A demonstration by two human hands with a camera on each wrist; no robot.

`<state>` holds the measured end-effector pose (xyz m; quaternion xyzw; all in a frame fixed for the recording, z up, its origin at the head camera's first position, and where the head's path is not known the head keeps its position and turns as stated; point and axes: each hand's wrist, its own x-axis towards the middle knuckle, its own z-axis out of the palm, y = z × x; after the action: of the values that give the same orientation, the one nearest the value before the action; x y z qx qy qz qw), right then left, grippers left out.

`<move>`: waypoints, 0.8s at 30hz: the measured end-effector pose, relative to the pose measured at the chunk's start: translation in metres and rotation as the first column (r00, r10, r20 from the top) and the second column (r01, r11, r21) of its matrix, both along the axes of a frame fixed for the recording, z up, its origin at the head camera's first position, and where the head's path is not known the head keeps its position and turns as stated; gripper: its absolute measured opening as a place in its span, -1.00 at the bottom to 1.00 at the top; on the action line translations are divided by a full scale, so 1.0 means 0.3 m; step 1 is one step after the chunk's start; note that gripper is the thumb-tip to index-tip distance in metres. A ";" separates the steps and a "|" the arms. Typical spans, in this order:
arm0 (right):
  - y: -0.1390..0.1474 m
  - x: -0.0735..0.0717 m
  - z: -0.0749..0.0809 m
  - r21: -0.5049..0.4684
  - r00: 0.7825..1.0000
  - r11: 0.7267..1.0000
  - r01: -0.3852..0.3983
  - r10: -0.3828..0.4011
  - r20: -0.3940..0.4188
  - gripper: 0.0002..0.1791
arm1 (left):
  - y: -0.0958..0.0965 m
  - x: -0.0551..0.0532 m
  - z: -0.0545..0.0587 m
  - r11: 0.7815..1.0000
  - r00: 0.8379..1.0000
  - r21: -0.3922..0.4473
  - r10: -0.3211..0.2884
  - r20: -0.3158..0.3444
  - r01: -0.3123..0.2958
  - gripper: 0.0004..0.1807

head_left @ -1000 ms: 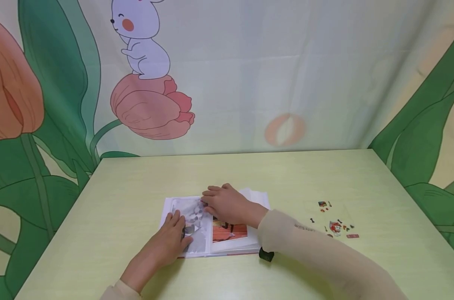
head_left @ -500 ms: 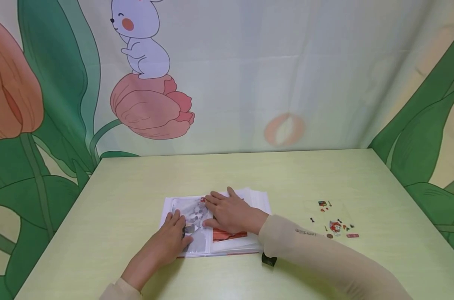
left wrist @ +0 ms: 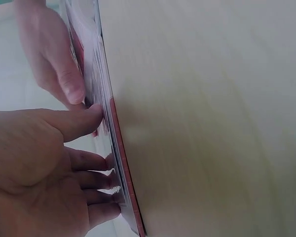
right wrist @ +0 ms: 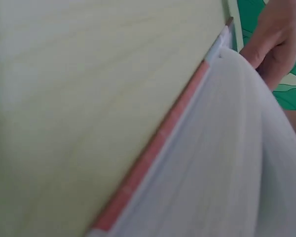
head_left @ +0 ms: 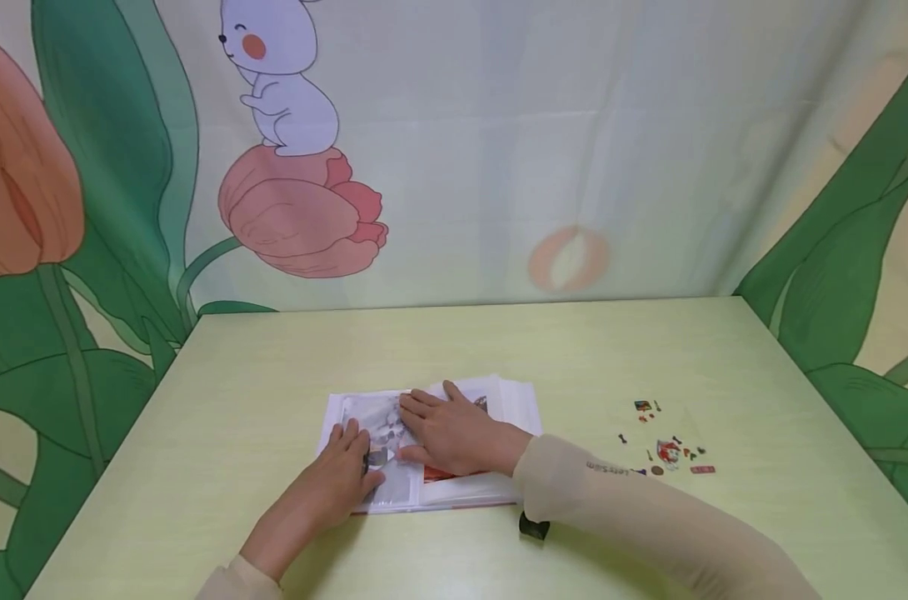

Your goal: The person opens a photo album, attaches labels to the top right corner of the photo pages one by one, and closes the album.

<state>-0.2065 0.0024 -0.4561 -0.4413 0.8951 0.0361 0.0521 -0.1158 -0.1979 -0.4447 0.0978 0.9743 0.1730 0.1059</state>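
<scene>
An open photo album [head_left: 525,408] with white pages lies on the table in the head view. My left hand [head_left: 340,471] rests with its fingers extended on the left page, over a clear pocket [head_left: 397,492] that covers a greyish picture. Across the album's middle my right hand [head_left: 454,433] lies flat, its fingertips reaching onto the left page. It covers most of a reddish picture [head_left: 437,475] on the right page. The left wrist view shows the left thumb and fingertips touching the album's edge [left wrist: 121,148]. Stacked pages [right wrist: 202,163] fill much of the right wrist view.
Small colourful stickers [head_left: 668,452], apparently on a clear sheet, lie on the table [head_left: 499,333] to the right of the album. A black object [head_left: 533,525] sits beneath the right sleeve. A curtain [head_left: 454,167] printed with flowers and a rabbit hangs behind the table.
My right hand has flattened and come slightly nearer over the album, covering more of the reddish picture's lower part and uncovering a bit at its top. The left hand has stayed in place.
</scene>
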 end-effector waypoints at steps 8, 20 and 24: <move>-0.003 -0.007 -0.002 0.013 1.000 1.000 0.013 -0.013 -0.008 -0.21 | -0.002 -0.006 -0.003 1.000 1.000 -0.021 0.000 0.014 0.000 -0.26; 0.019 -0.043 -0.014 -0.035 0.998 0.997 0.064 -0.064 -0.007 -0.26 | 0.000 -0.006 -0.001 1.000 1.000 -0.012 -0.005 -0.001 0.005 -0.28; 0.007 -0.032 -0.006 -0.050 0.999 0.998 0.050 -0.050 -0.010 -0.23 | -0.002 -0.006 -0.002 1.000 1.000 -0.008 -0.006 -0.003 0.006 -0.29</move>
<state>-0.2160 0.0046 -0.4580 -0.4198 0.9067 0.0153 0.0369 -0.1175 -0.1985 -0.4455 0.1008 0.9748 0.1686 0.1054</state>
